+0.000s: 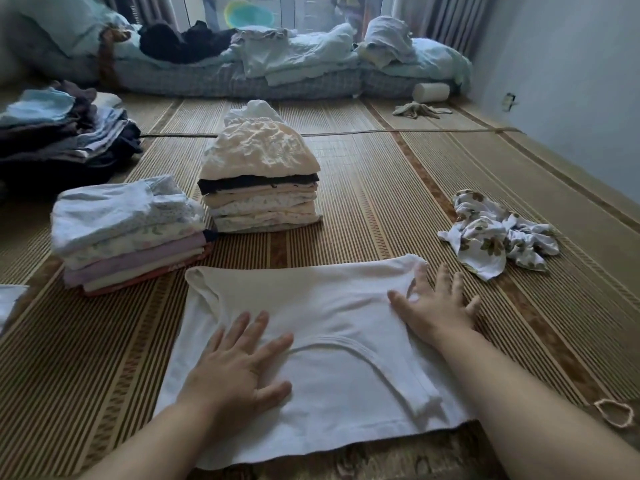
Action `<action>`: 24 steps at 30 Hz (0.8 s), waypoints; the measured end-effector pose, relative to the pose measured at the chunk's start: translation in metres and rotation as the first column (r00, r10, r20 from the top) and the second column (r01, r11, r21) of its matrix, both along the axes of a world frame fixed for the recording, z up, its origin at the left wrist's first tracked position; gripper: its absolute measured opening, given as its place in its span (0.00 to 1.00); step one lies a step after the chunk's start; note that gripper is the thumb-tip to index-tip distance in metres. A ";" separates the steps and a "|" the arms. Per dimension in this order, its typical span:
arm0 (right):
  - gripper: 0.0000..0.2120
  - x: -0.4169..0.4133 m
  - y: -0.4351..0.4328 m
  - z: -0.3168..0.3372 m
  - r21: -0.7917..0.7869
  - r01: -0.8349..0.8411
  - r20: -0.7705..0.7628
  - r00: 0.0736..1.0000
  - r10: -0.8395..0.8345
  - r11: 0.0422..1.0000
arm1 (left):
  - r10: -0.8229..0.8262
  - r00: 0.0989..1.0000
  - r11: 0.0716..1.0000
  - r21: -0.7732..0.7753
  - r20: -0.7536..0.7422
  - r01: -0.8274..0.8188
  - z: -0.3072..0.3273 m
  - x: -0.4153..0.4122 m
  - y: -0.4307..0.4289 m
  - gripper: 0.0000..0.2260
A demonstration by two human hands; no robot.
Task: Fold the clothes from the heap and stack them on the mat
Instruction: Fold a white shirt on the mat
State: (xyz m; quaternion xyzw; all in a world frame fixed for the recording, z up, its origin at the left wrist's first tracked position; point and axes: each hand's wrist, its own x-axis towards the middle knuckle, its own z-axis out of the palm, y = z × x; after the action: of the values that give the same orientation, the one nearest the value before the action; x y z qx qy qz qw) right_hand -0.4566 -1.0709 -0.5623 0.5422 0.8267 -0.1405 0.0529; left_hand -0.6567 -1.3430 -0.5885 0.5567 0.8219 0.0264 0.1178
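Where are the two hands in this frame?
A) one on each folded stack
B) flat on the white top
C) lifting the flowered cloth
B: the left hand and right hand lie open, fingers spread, on the white top; the flowered cloth lies untouched on the mat.

I saw the white top (311, 327) flat on the mat (398, 202); beyond it a tall stack (259, 202) and a lower stack (128, 230), right of it a crumpled floral garment (491, 237).

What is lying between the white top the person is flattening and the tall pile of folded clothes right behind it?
Nothing but a bare strip of woven mat separates the white top from the tall pile, as the head view shows.
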 end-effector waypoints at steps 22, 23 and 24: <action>0.48 0.027 -0.044 0.016 0.029 -0.407 0.171 0.902 0.396 0.913 | 0.205 0.953 0.979 -0.052 0.221 -0.199 0.019 0.078 0.018 0.35; 0.47 0.031 -0.062 0.015 0.049 -0.444 0.092 0.894 0.438 0.895 | 0.213 0.957 0.976 0.002 0.199 -0.218 0.024 0.069 0.016 0.33; 0.46 0.034 -0.083 0.013 0.070 -0.484 0.007 0.875 0.484 0.872 | 0.209 0.966 0.974 0.053 0.154 -0.220 0.027 0.059 0.012 0.32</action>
State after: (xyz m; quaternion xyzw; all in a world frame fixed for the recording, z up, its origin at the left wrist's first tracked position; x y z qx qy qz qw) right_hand -0.4222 -1.1538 -0.5491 0.3190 0.9407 -0.0968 0.0629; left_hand -0.5981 -1.3314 -0.5610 0.4647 0.8650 0.1086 0.1553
